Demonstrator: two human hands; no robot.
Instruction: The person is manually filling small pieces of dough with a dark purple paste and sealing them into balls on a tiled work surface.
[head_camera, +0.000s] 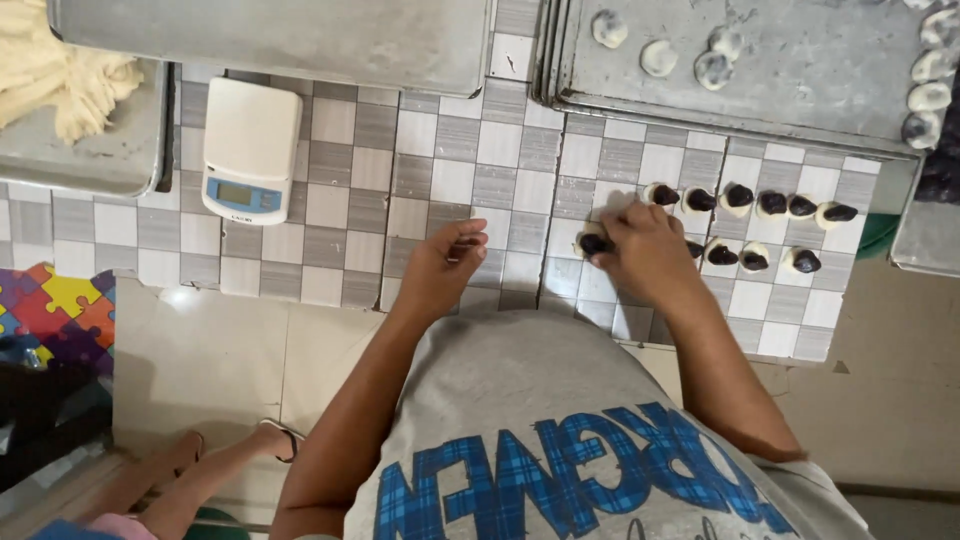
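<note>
Two rows of pale dough rounds topped with dark filling (770, 204) lie on the tiled worktop (450, 180) right of frame centre, none yet closed; the right hand (645, 250) rests curled on the leftmost piece (592, 243), while the left hand (440, 270), fingers loosely bent, holds nothing discernible. Finished-looking balls sit on the metal tray (800, 70) at upper right, so the batch appears partly done; a white scale (250, 150) stands upper left.
</note>
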